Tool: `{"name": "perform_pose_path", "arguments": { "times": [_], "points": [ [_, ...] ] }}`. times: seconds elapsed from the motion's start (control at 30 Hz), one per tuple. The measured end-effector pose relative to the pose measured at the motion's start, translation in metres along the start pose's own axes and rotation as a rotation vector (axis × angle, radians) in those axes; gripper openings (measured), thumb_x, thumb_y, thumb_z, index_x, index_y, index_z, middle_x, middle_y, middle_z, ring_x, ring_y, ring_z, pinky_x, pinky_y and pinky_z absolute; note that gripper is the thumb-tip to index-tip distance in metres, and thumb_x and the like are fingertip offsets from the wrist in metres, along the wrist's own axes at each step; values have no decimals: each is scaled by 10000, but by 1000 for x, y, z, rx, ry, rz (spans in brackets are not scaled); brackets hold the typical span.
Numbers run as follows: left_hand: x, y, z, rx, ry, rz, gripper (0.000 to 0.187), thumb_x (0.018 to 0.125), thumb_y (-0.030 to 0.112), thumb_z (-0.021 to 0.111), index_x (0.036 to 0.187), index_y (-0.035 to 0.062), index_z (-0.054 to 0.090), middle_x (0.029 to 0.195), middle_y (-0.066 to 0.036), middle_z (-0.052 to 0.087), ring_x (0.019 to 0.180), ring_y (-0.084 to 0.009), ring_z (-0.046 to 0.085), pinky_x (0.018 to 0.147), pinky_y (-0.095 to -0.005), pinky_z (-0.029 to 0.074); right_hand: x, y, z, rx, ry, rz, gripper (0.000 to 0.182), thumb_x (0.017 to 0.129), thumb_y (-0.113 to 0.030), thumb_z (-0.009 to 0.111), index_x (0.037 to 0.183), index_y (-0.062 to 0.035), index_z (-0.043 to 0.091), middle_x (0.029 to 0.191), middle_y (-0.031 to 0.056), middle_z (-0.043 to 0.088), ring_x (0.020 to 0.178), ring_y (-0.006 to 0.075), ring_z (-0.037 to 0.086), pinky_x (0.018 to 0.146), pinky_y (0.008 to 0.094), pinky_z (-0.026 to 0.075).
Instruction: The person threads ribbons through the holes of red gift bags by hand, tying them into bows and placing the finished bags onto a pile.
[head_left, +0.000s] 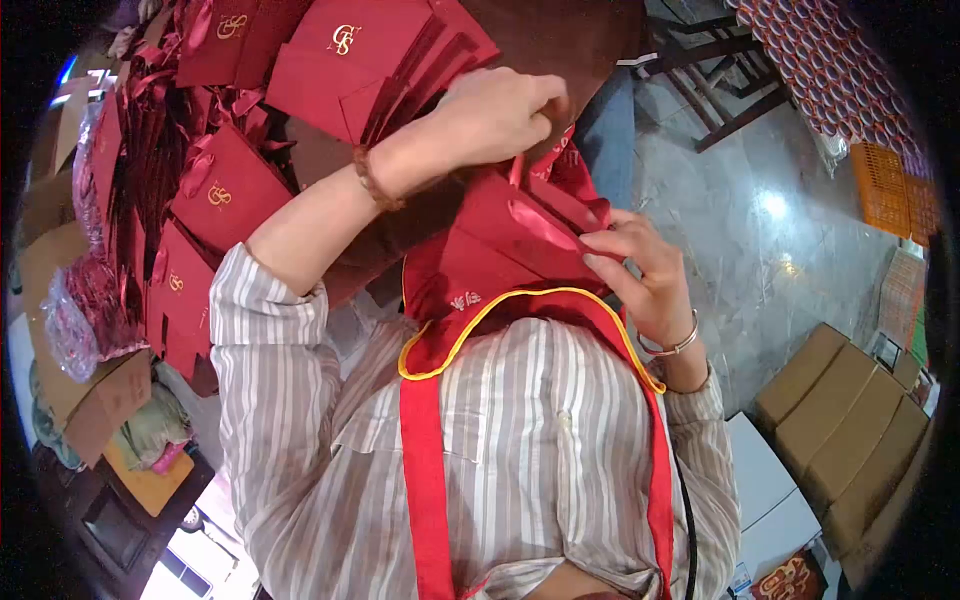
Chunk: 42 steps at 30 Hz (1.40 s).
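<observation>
A dark red paper gift bag (490, 240) is in front of my chest, over the apron. A glossy red ribbon (543, 223) lies across its top, and one strand rises toward my left hand. My left hand (505, 115), with a beaded bracelet at the wrist, is closed in a pinch above the bag, at that strand; its fingertips are partly hidden. My right hand (645, 268), with a metal bangle, grips the bag's right edge between thumb and fingers. Just beyond my left hand lies a fanned stack of red bags (350, 55) with gold lettering.
More red bags (225, 190) with ribbons are heaped at the left, beside a clear plastic-wrapped bundle (85, 310). Cardboard boxes (840, 420) stand at the lower right on the shiny floor (740, 210). An orange crate (880, 190) and a dark wooden stool (710, 80) are farther right.
</observation>
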<state>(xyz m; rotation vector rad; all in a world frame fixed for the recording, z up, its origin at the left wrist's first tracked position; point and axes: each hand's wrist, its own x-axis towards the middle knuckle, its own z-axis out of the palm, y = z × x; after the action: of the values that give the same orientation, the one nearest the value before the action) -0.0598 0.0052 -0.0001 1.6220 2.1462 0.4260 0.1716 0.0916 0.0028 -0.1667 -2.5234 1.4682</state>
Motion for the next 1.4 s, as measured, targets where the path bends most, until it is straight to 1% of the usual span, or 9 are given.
{"name": "perform_pose_path", "arguments": {
  "times": [0.13,0.3,0.5,0.57,0.77,0.9,0.97,1.1,1.4],
  "points": [
    [-13,-4,-17,-807,-274,-218,553,940,312,428,1417,146,204,966,-119,629,824,-154,608,643,-261,487,-5,13,-7,267,-10,26,208,735,47,637,933,-17,631,1001,124,619,1034,271,541,836,345,434],
    [-36,-20,2,-1584,-253,-84,718,871,145,540,1436,116,98,979,-239,615,829,-177,617,729,-239,477,5,34,-19,401,113,-20,167,742,1,662,903,-42,654,912,65,640,1010,266,543,910,375,400],
    [-45,20,19,-1583,-134,142,784,822,3,562,1441,149,105,1130,-149,568,896,-137,564,810,-252,445,21,41,-37,62,-47,-227,143,708,18,654,821,-67,643,850,40,636,1121,350,483,973,489,334],
    [-27,9,44,-1087,144,62,713,851,69,565,1430,115,153,1220,-136,503,1039,-165,508,858,-274,430,23,41,-40,34,-19,-270,132,700,21,651,802,-62,635,856,48,635,1107,357,494,958,497,352],
    [-1,1,60,-1335,-102,-117,569,912,193,515,1390,39,246,1319,-99,428,1188,-158,400,1006,-302,322,27,51,-45,98,216,-363,156,667,71,619,758,-54,602,878,67,631,1115,376,502,932,483,392],
    [1,-5,57,-1463,-194,-101,385,859,82,571,1221,-11,481,1145,-73,558,999,-129,540,869,-258,440,21,70,-59,257,176,-250,87,755,-3,586,807,-64,551,889,107,631,1178,384,451,991,518,311],
    [-3,-8,49,-1296,211,-185,265,805,30,611,1066,-8,585,935,-32,606,838,-97,557,754,-224,462,17,70,-58,478,152,-165,76,825,-128,544,865,-77,503,907,141,631,1165,357,464,1000,482,297],
    [-10,-8,39,-1408,346,-184,209,831,18,588,1037,-6,563,929,-37,607,856,-83,563,766,-224,464,22,56,-61,605,113,147,232,903,-270,362,890,-64,469,827,134,630,920,229,590,928,352,354],
    [-16,7,58,-1478,579,-248,220,836,14,583,1051,0,540,959,-42,585,862,-92,550,798,-234,450,39,36,-46,-410,378,28,116,820,-117,611,847,-4,605,738,125,582,695,227,571,664,314,442]
  ]
}}
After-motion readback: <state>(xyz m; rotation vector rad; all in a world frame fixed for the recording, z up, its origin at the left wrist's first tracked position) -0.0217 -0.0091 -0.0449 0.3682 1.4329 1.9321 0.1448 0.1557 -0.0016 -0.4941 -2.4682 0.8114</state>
